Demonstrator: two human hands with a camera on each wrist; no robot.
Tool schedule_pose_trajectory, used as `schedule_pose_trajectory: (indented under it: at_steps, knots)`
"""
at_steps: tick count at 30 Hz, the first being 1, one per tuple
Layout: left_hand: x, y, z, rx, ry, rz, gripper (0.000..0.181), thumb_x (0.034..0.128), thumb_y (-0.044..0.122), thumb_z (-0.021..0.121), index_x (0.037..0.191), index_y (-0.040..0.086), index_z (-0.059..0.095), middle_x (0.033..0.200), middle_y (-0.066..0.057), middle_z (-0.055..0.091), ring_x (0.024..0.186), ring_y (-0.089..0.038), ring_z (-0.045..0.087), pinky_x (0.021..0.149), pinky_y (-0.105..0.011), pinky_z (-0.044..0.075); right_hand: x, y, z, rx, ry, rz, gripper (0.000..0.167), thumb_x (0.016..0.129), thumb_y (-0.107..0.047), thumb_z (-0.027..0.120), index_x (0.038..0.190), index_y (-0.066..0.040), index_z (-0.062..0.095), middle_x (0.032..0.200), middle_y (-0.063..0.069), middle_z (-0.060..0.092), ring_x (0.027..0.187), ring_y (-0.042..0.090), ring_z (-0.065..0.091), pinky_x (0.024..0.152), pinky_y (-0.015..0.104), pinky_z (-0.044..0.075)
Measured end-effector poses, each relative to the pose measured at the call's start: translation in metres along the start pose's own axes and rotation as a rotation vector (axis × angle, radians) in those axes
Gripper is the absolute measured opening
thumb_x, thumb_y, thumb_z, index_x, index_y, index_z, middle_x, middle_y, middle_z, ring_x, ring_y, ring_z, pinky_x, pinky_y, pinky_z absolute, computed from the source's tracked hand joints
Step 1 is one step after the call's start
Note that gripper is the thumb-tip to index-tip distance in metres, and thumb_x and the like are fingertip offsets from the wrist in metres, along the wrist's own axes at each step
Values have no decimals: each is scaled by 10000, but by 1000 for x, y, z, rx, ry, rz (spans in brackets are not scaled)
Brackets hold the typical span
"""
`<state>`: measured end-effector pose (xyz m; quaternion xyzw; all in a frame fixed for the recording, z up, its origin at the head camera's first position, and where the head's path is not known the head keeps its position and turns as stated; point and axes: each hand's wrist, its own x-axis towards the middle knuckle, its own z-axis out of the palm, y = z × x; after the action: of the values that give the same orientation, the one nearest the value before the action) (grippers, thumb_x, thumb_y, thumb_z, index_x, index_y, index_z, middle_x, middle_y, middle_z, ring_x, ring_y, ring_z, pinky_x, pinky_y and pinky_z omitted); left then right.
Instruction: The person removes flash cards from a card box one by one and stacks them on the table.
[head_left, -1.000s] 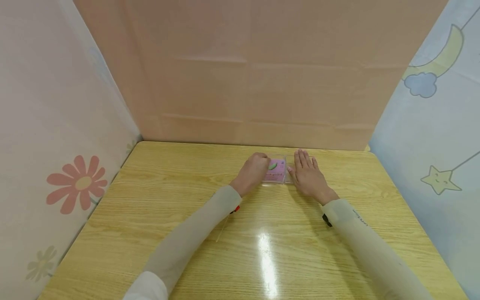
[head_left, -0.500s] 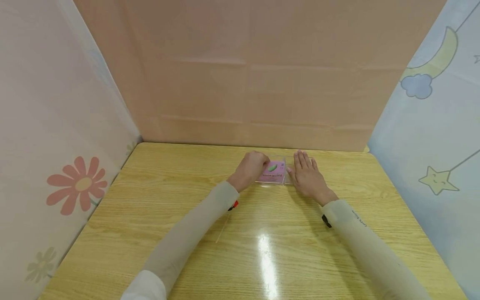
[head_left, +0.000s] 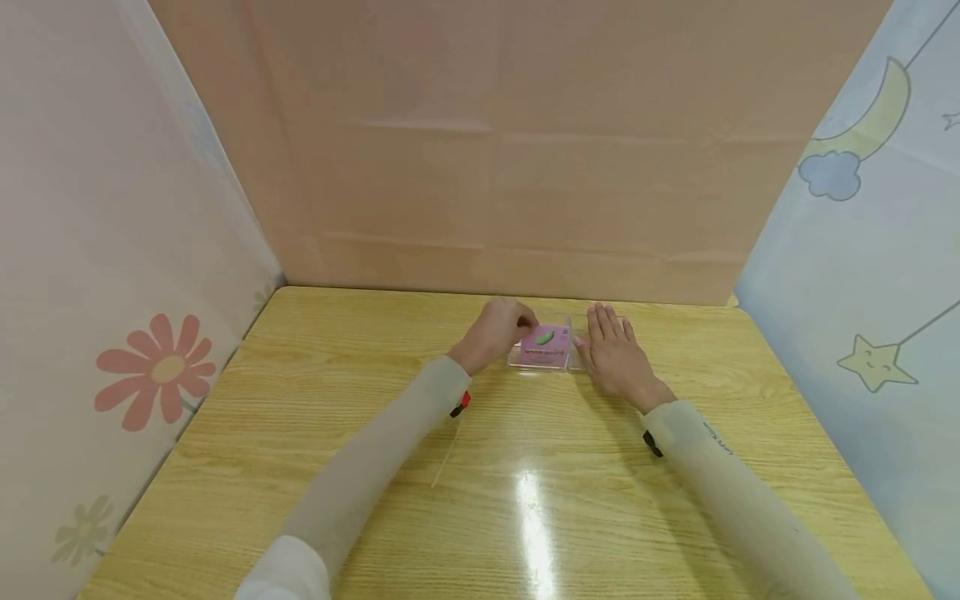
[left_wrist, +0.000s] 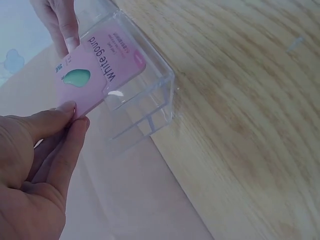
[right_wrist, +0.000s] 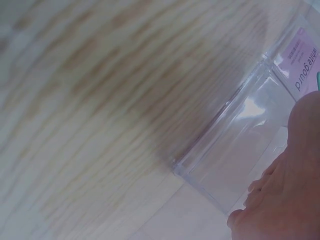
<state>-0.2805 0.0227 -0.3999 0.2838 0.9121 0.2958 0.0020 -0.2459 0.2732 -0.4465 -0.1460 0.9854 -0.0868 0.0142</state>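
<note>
Past the near surface (head_left: 420, 533), just right of the head frame's centre, my left hand (head_left: 493, 329) pinches the pink card (head_left: 545, 346), standing in the transparent holder (left_wrist: 162, 92); my right hand (head_left: 618, 358) lies with straight fingers over the holder's right part. A crooked pull could, I judge, snag the card. Only the left wrist view shows that thumb's grip clearly.

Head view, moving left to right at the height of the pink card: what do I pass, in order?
Red wall flower → left hand → pink card → right hand → yellow wall star.
</note>
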Motion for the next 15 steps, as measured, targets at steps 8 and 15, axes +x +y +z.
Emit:
schedule_pose_trajectory:
  at_steps: [8,15]
  knots:
    - [5,-8,-2,-118,16,-37,132,990,64,718,1051,73,835,1107,-84,816,1008,-181,773,862,-248,643,3,-1,1,-1,-9,4,726,1159,-396,243,1648,78,-10,1748,287,-22,1631,489,-18,1316,686,18]
    - [8,-13,-1,-111,30,-10,135,986,72,726,1055,78,841,1114,-83,819,998,-176,787,831,-229,644,3,0,0,-4,-16,5,727,1159,-398,241,1647,80,-9,1747,280,-38,1629,495,-3,1318,681,17]
